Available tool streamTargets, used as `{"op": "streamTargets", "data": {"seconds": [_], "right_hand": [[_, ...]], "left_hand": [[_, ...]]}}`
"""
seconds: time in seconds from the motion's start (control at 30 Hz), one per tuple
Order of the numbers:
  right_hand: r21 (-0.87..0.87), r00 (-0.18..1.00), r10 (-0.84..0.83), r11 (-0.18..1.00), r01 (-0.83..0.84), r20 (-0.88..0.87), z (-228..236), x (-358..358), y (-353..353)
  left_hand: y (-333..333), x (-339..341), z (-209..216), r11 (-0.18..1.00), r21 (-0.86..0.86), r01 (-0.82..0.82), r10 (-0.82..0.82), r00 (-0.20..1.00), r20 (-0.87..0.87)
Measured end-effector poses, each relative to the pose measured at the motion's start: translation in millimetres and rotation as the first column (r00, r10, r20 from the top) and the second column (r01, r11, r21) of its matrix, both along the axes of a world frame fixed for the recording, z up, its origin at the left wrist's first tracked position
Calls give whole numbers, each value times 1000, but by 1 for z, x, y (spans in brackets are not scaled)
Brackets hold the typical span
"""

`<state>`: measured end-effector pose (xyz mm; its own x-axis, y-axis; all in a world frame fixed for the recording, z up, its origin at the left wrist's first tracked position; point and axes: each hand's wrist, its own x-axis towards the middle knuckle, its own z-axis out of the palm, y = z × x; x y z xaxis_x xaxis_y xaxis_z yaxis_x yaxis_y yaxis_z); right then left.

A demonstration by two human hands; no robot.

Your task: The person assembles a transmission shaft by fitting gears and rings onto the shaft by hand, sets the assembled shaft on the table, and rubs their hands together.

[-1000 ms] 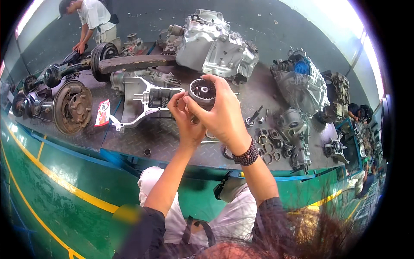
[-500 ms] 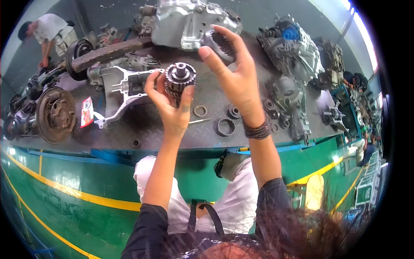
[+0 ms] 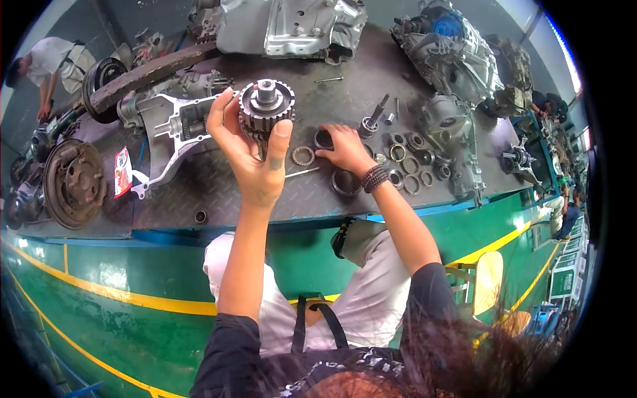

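Note:
Upright in my left hand [image 3: 249, 149] is a gear shaft [image 3: 267, 103], its toothed hub and stubby shaft end pointing up, raised above the workbench. My fingers and thumb wrap around it from both sides. My right hand [image 3: 348, 151] is down at the bench top, with fingers and thumb on a dark toothed ring [image 3: 323, 138]. Part of that ring is hidden under the fingers. Just left of it lies a thinner metal ring [image 3: 303, 156], and a larger toothed ring [image 3: 345, 183] sits nearer me, partly behind my wrist.
Several gears and rings [image 3: 411, 165] lie right of my hand, near an upright shaft [image 3: 377, 113]. A large silver housing [image 3: 285, 28] stands at the back, an open casing [image 3: 159, 132] and rusty brake drum [image 3: 76, 182] at left. Another person [image 3: 56, 63] bends over parts far left.
My right hand has come down from the air with the toothed ring to the bench top. The gear shaft stays in my left hand, slightly further left.

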<state>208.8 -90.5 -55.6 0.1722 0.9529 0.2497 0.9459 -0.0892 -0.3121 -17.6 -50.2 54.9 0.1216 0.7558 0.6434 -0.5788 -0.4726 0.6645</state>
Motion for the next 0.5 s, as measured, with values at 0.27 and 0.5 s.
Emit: {"op": "streamTargets", "data": {"seconds": [0.27, 0.5], "right_hand": [[2, 941, 297, 954, -301, 162, 26, -34, 7], [108, 989, 147, 983, -150, 34, 28, -46, 9]], "left_hand": [[2, 0, 1, 1000, -18, -4, 4, 1000, -5], [1, 3, -1, 1000, -3, 30, -30, 999, 28]]}}
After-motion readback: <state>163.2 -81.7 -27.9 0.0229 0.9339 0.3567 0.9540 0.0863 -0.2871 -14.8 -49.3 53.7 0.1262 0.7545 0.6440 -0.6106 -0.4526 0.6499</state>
